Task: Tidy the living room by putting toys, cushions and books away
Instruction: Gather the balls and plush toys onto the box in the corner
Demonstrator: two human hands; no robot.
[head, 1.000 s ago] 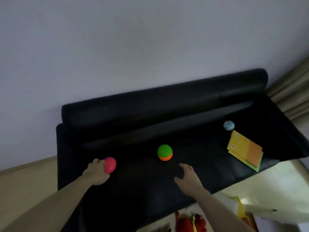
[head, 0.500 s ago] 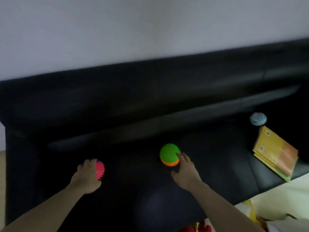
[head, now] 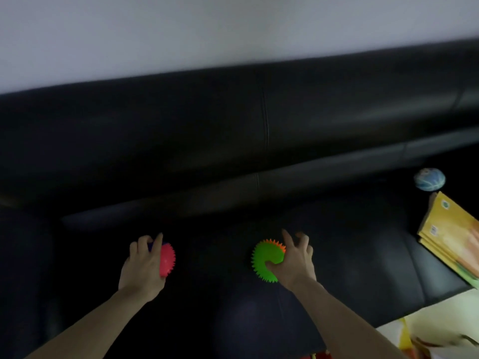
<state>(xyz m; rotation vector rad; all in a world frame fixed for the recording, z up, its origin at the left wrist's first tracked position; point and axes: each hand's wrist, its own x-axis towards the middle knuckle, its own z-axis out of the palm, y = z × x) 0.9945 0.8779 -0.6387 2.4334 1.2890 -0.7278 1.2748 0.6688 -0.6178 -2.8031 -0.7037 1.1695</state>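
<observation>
Lower centre: left hand (head: 142, 268) grasps the pink ball (head: 167, 260); right hand (head: 294, 263) grasps the green ball (head: 267, 260), two fingers lifted. Risk: that loose hold lets it roll off the sofa (head: 233, 141).

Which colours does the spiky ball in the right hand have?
Green with an orange part, seen in the head view: spiky ball, right hand.

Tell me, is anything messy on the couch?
Yes: a pale blue ball and a slanted stack of yellow books lie loose at the right end of the black leather couch. Nothing looks spilled or broken.
</observation>
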